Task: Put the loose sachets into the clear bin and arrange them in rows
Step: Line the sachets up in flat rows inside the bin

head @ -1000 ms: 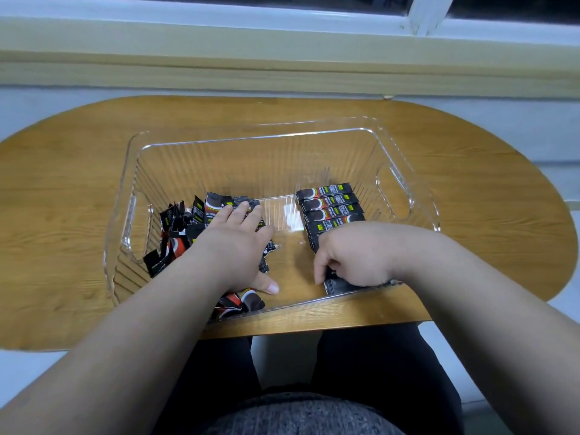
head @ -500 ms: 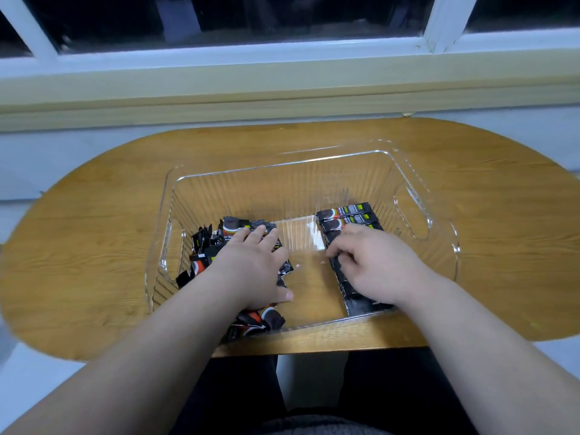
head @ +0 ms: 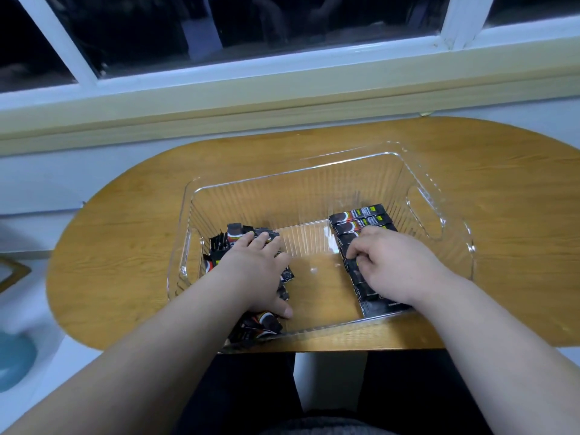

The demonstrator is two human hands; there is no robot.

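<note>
A clear ribbed bin (head: 292, 183) sits on an oval wooden table (head: 125, 246). Inside it on the left lies a loose heap of black sachets (head: 226, 243); my left hand (head: 254, 271) rests flat on that heap, fingers spread. Along the bin's right side a neat row of black sachets (head: 361, 216) runs from far to near. My right hand (head: 395, 265) lies over the middle of this row with its fingers curled, fingertips pinching a sachet's left edge. The sachets under both hands are hidden.
The bin has a cut-out handle (head: 423, 215) in its right wall. A windowsill (head: 282, 98) and dark window run behind the table. The table's front edge is close to my lap. The bin's floor between the heap and the row is bare.
My right hand moved from the near end of the row to its middle. The left hand stayed on the heap. The camera tilted up, showing more window.
</note>
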